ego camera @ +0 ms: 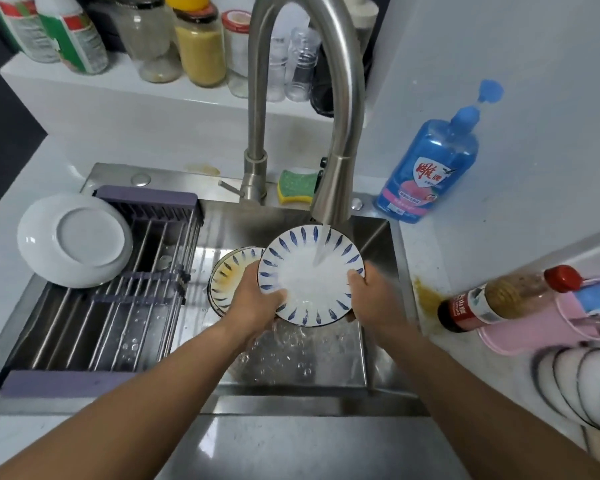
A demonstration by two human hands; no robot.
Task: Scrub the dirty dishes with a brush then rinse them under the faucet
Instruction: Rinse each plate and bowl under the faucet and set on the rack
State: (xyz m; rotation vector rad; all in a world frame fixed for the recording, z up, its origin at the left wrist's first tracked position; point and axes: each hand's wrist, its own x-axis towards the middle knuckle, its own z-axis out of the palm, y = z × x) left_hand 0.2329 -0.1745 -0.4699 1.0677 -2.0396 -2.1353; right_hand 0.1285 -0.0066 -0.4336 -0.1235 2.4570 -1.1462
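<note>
White ceramic plate [310,277], round, with blue leaf strokes about the rim: held over the stainless-steel sink [378,244], face up and tipped slightly towards the wearer, directly beneath the spout of the brushed-steel gooseneck faucet [340,181]. The water stream [321,245] strikes the upper part of the face, and the tilt appears meant to let the rinse run off into the basin. Left hand [253,299]: clamped on the lower-left rim, thumb on the face, other fingers behind and unseen. Right hand [371,299]: clamped on the right rim, thumb over the edge, other fingers likewise hidden. The two-sided hold presumably steadies a wet, slippery piece. Second patterned plate [227,275], yellow-stained: lies in the basin just behind the left hand, judged to be awaiting scrubbing. Plain white plate [75,240]: upturned on the purple-framed drying rack [146,202], set to drip. Green-and-yellow sponge [298,187]: at the faucet base; no brush in view. Blue pump bottle [430,168]: on the counter right of the sink, near to hand; red-and-white shield label with large Chinese characters, small print illegible. Brown red-capped bottle [506,299]: lying on its side at right; red label, writing too blurred to read.
</note>
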